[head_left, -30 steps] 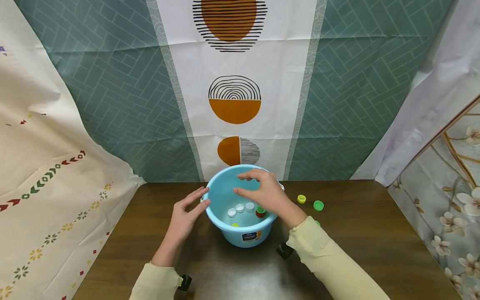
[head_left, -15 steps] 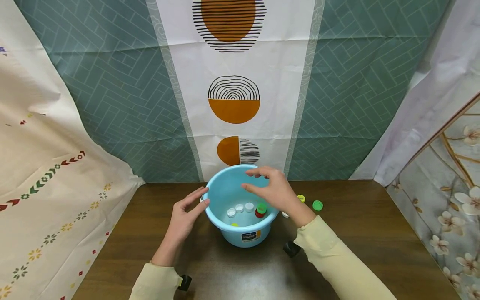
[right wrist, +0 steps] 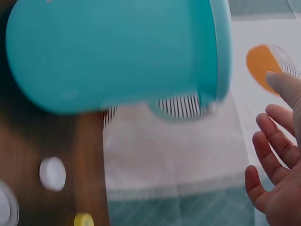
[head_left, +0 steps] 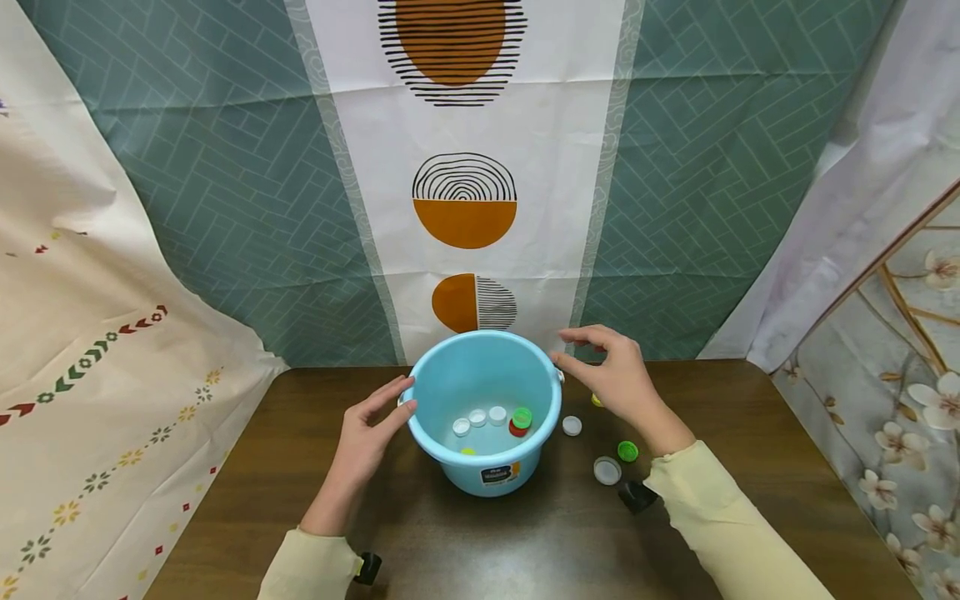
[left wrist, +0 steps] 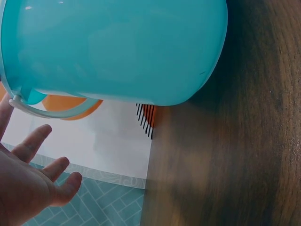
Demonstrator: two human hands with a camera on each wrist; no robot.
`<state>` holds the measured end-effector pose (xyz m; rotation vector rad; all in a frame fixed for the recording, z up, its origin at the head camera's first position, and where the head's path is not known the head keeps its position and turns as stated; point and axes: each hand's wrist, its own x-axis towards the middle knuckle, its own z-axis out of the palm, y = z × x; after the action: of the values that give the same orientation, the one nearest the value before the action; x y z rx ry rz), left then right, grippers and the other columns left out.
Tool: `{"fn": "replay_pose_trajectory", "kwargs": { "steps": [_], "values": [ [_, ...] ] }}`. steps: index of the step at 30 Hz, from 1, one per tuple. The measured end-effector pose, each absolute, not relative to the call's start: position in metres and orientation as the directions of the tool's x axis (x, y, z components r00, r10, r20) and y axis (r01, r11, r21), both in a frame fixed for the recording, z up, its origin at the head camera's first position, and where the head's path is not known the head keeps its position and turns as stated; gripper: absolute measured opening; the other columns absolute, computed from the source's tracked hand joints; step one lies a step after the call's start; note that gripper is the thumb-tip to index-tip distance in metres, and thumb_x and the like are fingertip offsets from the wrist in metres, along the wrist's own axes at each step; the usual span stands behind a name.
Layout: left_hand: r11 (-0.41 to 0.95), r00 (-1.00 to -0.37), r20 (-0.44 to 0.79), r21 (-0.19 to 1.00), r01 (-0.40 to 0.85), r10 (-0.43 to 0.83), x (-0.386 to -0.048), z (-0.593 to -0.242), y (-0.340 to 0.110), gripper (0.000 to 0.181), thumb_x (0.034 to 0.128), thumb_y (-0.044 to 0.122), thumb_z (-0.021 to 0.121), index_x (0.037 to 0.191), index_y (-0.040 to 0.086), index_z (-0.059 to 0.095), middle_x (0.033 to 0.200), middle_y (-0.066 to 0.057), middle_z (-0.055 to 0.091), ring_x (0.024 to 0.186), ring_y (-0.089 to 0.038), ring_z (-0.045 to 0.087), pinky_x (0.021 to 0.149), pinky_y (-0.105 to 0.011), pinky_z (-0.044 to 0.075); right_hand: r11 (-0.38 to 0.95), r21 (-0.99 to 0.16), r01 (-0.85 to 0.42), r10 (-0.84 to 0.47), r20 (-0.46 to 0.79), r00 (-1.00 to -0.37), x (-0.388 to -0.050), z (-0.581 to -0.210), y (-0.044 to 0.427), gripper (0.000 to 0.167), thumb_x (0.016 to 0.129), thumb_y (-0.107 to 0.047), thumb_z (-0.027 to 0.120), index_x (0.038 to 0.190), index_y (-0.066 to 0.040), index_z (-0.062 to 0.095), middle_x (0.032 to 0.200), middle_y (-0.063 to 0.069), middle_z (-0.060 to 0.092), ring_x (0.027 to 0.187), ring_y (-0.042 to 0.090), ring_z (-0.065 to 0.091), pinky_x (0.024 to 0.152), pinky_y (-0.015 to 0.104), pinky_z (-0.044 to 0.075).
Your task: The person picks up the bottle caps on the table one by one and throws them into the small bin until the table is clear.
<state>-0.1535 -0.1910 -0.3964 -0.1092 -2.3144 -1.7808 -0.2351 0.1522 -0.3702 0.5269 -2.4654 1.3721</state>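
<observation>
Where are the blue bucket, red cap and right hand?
Blue bucket (head_left: 482,367), head view: bare inner wall.
Red cap (head_left: 517,431), head view: uncovered edge.
Right hand (head_left: 619,372), head view: middle of the hand.

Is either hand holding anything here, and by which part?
Nothing seems held: the right hand is empty; the left hand appears only to touch the blue bucket's rim with fingertips.

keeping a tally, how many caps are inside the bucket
6: three white caps in a row, a green cap overlapping a red cap to their right, a yellow cap partly behind the near rim, where more may hide.
</observation>
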Motion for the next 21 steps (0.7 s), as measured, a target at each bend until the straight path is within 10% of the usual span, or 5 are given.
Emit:
{"fn": "replay_pose_trajectory", "kwargs": {
  "steps": [21],
  "values": [
    [0.258,-0.962,0.258,0.939,0.227,-0.09,-0.167,-0.424,-0.201,0.035,0.0846,0.03,0.069,0.119,0.024,0.066,0.132,0.005,0.057,0.13,-0.013,0.045,0.108,-0.057,0.027,0.625,-0.745,-0.235,0.03,0.323,-0.946,-0.236,-0.428,0.242,0.045,0.08,-0.047,0.069,0.116,-0.021,0.066,0.112,0.001,0.066,0.107,0.018,0.057,0.085,0.022,0.043]
  ]
}}
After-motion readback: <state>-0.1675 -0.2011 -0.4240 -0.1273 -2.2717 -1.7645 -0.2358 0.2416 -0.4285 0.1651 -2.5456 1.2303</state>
